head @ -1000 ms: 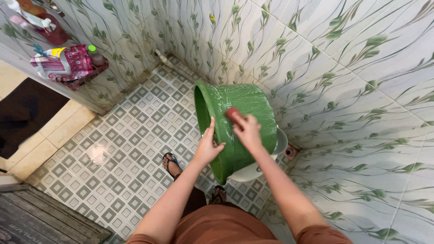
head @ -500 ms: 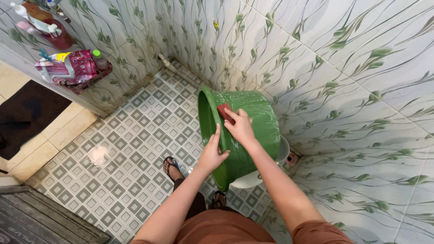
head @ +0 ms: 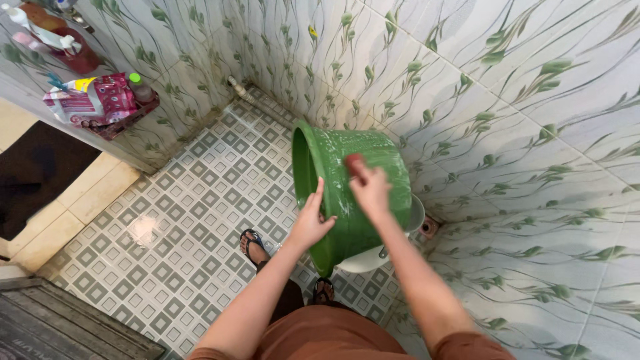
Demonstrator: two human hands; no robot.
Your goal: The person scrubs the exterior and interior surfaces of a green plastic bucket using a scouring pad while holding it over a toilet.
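Note:
A large green plastic basin (head: 347, 230) lies tipped on its side on a white basin (head: 415, 213), its mouth facing left and its outside streaked with soap. My left hand (head: 309, 220) grips the basin's rim near its lower front. My right hand (head: 371, 189) presses a red sponge (head: 354, 163) against the soapy outer wall of the green basin, near the top.
Patterned floor tiles (head: 193, 200) spread to the left, leaf-patterned wall tiles (head: 507, 133) rise on the right. A wall shelf (head: 107, 100) holds a pink packet and bottles. My sandalled foot (head: 252, 241) stands below the basin. A drain (head: 428, 227) sits in the corner.
My right hand has rubbed the red sponge over the basin's outside, first up and left toward the rim, then back right. My left hand stays on the rim.

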